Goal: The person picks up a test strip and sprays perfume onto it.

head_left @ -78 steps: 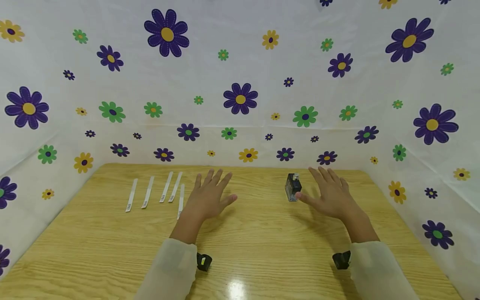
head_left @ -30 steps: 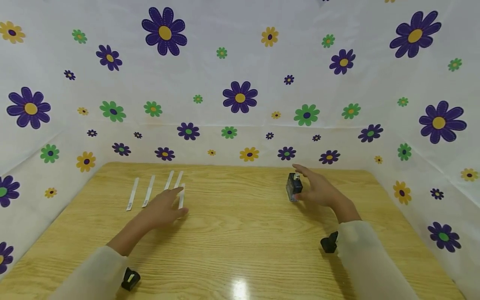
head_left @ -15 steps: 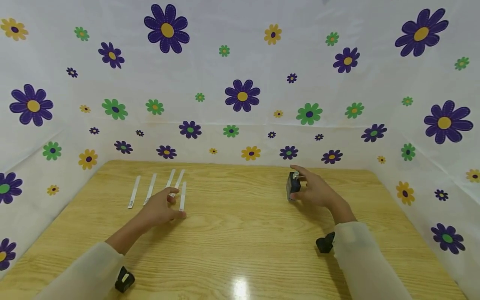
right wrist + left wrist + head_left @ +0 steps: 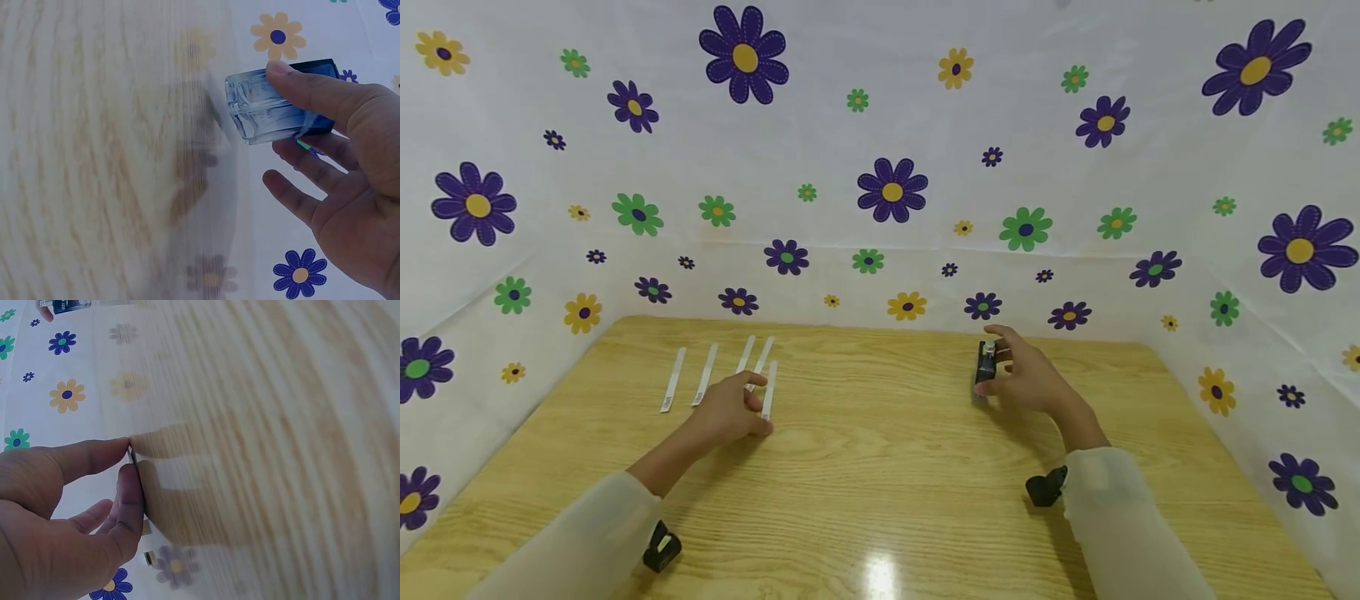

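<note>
In the head view, my left hand [image 4: 724, 412] is low over the nearest-right white paper strip [image 4: 772, 382], thumb at its close end and fingertips along its side. The left wrist view shows this strip [image 4: 132, 456] nearly edge-on, pinched between thumb and fingers. On the right, my right hand [image 4: 1032, 375] grips a dark blue, see-through perfume bottle [image 4: 986, 363] with a silvery neck. Seen from the right wrist, the bottle [image 4: 284, 103] lies between the thumb and fingers, the lower fingers loose. Whether its base touches the table I cannot tell.
Further white strips lie to the left: one [image 4: 673, 379] at the far left, another [image 4: 705, 375] beside it, and two close together [image 4: 744, 354] partly behind the left hand. The wooden table [image 4: 872, 450] ends at a flowered cloth [image 4: 820, 208] behind and on both sides.
From hovering spread, my left hand came left and down onto the strip, and its fingers closed. My right hand closed round the bottle, which has turned to show its narrow side.
</note>
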`<state>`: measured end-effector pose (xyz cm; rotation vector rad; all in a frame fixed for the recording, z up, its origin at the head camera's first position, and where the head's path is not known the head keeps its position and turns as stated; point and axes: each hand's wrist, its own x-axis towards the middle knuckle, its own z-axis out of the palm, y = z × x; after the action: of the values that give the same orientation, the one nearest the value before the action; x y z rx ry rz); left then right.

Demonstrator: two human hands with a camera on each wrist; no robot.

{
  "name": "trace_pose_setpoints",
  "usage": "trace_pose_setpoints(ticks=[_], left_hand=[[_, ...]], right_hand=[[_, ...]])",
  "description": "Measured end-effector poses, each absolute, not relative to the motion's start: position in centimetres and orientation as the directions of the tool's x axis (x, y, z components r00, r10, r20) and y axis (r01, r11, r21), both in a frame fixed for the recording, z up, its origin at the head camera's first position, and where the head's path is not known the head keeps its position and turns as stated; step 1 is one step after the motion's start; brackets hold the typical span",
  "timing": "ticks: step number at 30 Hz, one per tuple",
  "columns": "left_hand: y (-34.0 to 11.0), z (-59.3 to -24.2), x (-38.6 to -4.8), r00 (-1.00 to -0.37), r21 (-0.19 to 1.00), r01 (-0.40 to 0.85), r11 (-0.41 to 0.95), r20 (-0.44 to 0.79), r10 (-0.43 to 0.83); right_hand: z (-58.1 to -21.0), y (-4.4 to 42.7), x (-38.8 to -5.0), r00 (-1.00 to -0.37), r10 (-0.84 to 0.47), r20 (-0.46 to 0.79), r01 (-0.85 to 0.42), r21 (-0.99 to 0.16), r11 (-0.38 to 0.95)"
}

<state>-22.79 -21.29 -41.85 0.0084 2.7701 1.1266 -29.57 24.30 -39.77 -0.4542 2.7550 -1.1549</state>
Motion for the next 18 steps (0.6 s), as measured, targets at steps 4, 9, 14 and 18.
trace_pose_setpoints(ticks=[4, 9, 14, 18], left_hand=[[-21.1, -41.8, -22.8, -0.987, 0.687, -0.078, 0.722, -0.153, 0.039], [-21.1, -41.8, -22.8, -0.985, 0.692, -0.105, 0.714, -0.169, 0.019], [-20.9, -41.6, -22.7, -0.987, 0.696, -0.110, 0.710, -0.159, 0.004], [-20.8, -41.5, -22.7, -0.988, 0.708, -0.119, 0.696, -0.154, -0.012]], right_hand=[[-39.7, 23.9, -29.4, -0.948, -0.315, 0.050, -0.249, -0.735, 0.631], [-39.3, 23.4, -29.2, -0.945, -0.315, 0.085, -0.266, -0.760, 0.593], [-38.5, 22.9, -28.9, -0.940, -0.320, 0.121, -0.297, -0.752, 0.589], [-37.8, 22.5, -28.6, -0.940, -0.311, 0.142, -0.309, -0.745, 0.591]])
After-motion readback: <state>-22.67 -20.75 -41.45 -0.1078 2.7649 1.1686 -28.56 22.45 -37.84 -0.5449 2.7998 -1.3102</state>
